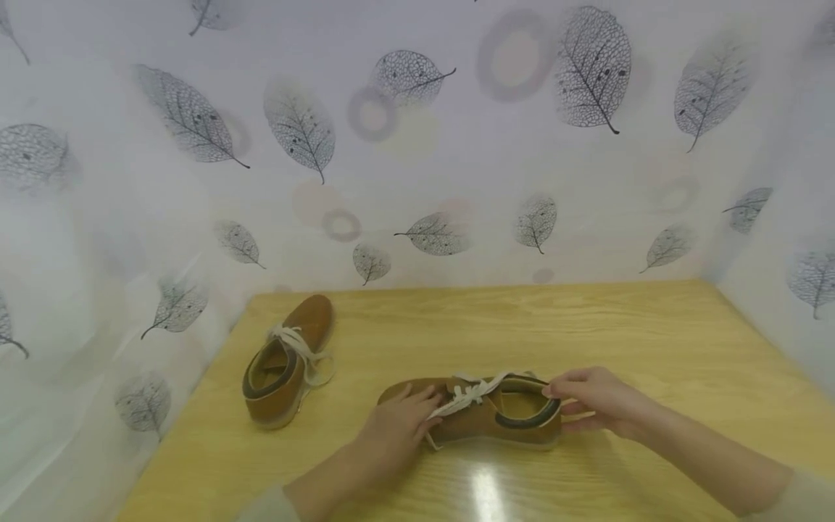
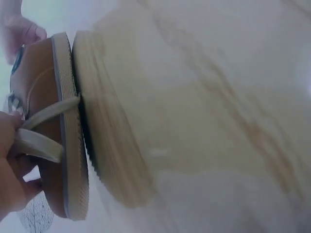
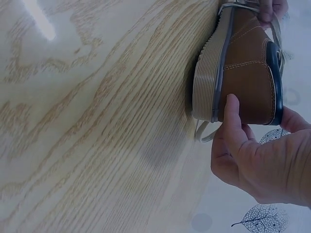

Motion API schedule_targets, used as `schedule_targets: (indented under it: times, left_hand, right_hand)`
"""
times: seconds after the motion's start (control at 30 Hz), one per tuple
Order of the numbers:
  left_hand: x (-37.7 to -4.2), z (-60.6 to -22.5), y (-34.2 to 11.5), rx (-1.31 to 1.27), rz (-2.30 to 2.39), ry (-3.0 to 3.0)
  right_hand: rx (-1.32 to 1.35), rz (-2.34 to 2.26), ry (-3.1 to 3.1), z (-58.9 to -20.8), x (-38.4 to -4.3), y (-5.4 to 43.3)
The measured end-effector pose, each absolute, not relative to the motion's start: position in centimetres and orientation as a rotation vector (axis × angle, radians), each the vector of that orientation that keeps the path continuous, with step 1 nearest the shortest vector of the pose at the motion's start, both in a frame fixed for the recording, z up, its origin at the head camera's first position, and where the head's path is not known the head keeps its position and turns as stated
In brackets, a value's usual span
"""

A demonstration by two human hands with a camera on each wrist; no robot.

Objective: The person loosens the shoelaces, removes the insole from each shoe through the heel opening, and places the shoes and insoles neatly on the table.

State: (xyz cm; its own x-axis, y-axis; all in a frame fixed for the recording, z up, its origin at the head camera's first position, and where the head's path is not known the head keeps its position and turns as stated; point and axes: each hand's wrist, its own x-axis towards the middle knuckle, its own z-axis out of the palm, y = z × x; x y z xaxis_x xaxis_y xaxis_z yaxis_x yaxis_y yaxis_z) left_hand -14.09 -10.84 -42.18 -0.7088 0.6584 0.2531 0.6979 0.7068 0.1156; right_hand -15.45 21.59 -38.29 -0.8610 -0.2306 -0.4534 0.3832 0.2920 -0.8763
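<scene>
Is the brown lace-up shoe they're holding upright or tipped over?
Upright: the lace-up shoe shows its opening from above, and both wrist views show its sole facing the wood-grain tabletop.

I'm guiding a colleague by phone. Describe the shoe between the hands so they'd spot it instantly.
Start at the near part of the yellowish wood-grain tabletop. Between the bare left hand and bare right hand sits a brown, leather-look, white-laced shoe, toe pointing left. Unlike the matching brown shoe farther left, which points away, this one has both hands on it.
</scene>
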Motion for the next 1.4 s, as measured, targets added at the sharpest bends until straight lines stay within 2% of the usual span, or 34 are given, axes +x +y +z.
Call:
schedule_targets:
  times: [0.23, 0.4, 0.67, 0.93, 1.17, 1.4]
  left_hand:
    - [-14.3, -41.1, -11.8, -0.866, -1.396, -2.871]
    - [-14.6, -40.8, -13.0, -0.750, -1.956, -2.855]
    - [-14.8, -41.3, -16.5, -0.911, -2.415, -2.801]
    - [-14.5, -42.4, -18.7, -0.687, -3.021, -2.445]
    - [-13.7, -43.2, -19.0, -0.680, -3.601, -1.753]
    - [-13.0, -43.2, -17.8, -0.730, -3.814, -1.511]
  right_hand:
    - [0.084, -1.580, 2.102, -38.0, -15.2, 21.4]
    - [0.109, -1.577, 2.117, -37.9, -15.1, 21.2]
    - [0.119, -1.585, 2.110, -37.9, -15.0, 21.0]
    - [0.130, -1.593, 2.112, -38.0, -15.0, 20.9]
    - [0.118, -1.579, 2.130, -37.8, -15.0, 20.9]
    - [0.136, -1.582, 2.122, -37.6, -15.2, 20.9]
